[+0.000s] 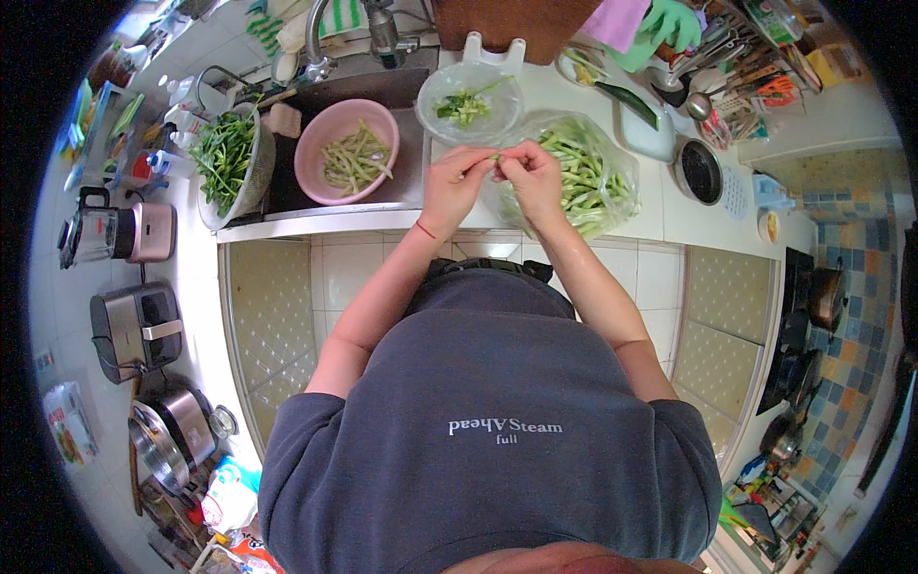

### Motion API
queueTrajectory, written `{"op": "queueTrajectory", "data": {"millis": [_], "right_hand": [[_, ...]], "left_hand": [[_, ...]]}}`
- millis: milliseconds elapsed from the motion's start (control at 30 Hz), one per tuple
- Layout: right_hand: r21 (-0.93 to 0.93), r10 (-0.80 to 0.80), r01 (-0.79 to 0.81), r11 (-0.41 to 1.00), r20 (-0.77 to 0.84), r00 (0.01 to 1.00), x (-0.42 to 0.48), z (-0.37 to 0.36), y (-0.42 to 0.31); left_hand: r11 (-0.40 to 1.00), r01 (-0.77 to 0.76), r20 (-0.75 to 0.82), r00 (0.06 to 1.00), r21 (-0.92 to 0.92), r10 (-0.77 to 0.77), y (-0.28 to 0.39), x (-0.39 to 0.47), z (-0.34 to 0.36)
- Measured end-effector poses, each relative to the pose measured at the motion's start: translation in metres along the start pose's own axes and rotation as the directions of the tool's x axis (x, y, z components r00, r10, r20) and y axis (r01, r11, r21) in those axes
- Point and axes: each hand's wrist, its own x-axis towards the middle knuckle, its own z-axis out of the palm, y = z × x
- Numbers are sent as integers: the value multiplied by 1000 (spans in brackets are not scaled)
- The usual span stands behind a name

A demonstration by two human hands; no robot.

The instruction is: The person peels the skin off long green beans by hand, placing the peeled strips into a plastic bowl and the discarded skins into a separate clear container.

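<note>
My left hand (456, 182) and my right hand (532, 176) meet fingertip to fingertip above the counter's front edge. Pinched between them is a small green bean piece (494, 156), mostly covered by the fingers. Under and beside my right hand lies a clear plastic bag (625, 188) full of long green beans (574, 179). Just beyond my hands, a bowl lined with clear plastic (432, 107) holds green trimmings (465, 109). To the left, a pink basin (306, 147) in the sink contains broken bean pieces (351, 159).
A colander (259, 168) of leafy greens (224, 158) stands at the sink's left, near a faucet (315, 43). Toward the right are a cucumber (628, 104) on a pale lidded container (645, 135), a dark-lined bowl (700, 172) and a stove (785, 323). A blender (100, 228) is far left.
</note>
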Motion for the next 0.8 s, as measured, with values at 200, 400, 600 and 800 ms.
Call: {"op": "queueTrajectory", "data": {"millis": [200, 400, 600, 800], "right_hand": [[475, 336, -298, 828, 4, 942, 21, 39, -6], [398, -127, 271, 877, -351, 928, 96, -11, -17], [-51, -343, 345, 937, -314, 886, 129, -27, 7], [-934, -242, 281, 220, 227, 943, 136, -39, 79]], "left_hand": [[944, 185, -200, 949, -274, -244, -15, 1, -26], [696, -163, -546, 750, -699, -373, 8, 32, -128], [383, -334, -498, 707, -861, -502, -37, 5, -199], [195, -236, -305, 785, -952, -539, -55, 12, -174]]}}
